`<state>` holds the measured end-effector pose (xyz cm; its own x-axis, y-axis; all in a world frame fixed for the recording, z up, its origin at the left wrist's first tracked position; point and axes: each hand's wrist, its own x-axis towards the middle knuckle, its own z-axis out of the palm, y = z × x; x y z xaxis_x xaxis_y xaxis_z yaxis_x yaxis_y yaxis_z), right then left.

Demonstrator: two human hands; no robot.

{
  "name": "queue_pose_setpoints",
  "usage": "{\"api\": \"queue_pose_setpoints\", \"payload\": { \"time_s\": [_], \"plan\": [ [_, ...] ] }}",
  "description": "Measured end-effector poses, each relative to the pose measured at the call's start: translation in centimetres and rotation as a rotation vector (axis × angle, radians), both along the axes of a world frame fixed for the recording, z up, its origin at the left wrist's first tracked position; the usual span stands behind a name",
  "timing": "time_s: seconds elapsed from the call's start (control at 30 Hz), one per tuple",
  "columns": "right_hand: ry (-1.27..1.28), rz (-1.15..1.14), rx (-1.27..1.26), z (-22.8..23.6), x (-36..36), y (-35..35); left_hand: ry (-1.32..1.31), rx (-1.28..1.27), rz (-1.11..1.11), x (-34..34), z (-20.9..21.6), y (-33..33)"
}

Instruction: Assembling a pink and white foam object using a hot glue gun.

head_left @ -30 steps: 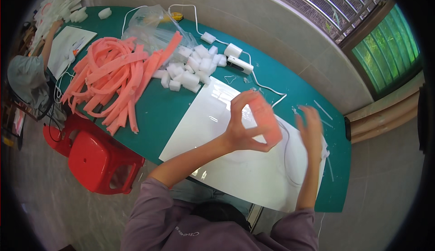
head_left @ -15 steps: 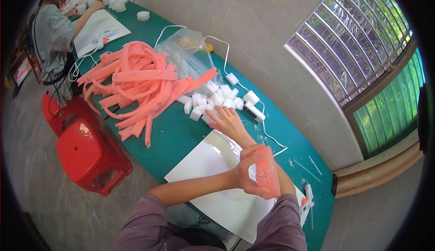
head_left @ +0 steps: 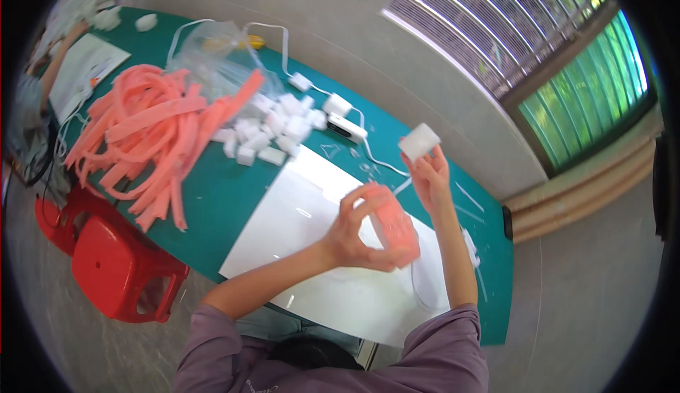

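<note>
Over the white board (head_left: 304, 209), my left hand (head_left: 348, 233) grips a pink foam piece (head_left: 394, 224) bent into a loop, thumb and fingers closed around it. Its lower edge looks pale, and motion smears it slightly. To the right, my right hand (head_left: 428, 173) is raised and pinches a white foam block (head_left: 419, 142) at its fingertips. The two foam pieces are apart. At the board's far left corner lies a pile of similar white foam blocks (head_left: 258, 138).
Pink foam strips (head_left: 152, 124) heap on the green table (head_left: 205, 244) beside a clear plastic bag (head_left: 219, 60). A white corded device (head_left: 347, 128) lies near the wall. A glue gun (head_left: 470, 248) rests at the right. A red stool (head_left: 113, 265) and another person's arm (head_left: 64, 56) are leftward.
My right hand has left the pile of white blocks and swung right, now holding one block up. My left hand has shifted slightly left with the pink foam. The view has turned rightward.
</note>
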<state>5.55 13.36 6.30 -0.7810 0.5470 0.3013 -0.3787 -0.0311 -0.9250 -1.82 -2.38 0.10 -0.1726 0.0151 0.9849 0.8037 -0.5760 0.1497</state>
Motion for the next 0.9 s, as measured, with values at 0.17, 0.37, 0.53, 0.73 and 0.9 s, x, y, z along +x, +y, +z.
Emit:
{"api": "queue_pose_setpoints", "payload": {
  "time_s": [0.17,0.37,0.53,0.73,0.9],
  "plan": [
    [-0.164,-0.218,0.18,-0.7,10.3,-0.9,0.083,-0.362,-0.118,0.6,-0.1,0.5],
    [-0.206,-0.431,0.281,-5.6,16.5,-3.1,0.357,-0.776,-0.173,1.9,0.2,0.9],
    [-0.262,-0.358,0.499,-5.6,17.0,-4.0,0.476,-0.869,-0.182,2.8,0.1,0.7],
    [-0.274,-0.528,0.405,-5.5,17.1,-4.7,0.602,-1.011,-0.093,2.9,-0.2,1.1],
    [-0.473,-0.668,0.489,-5.7,16.6,-5.0,0.636,-1.025,-0.069,3.4,-0.8,1.1]
  ]
}}
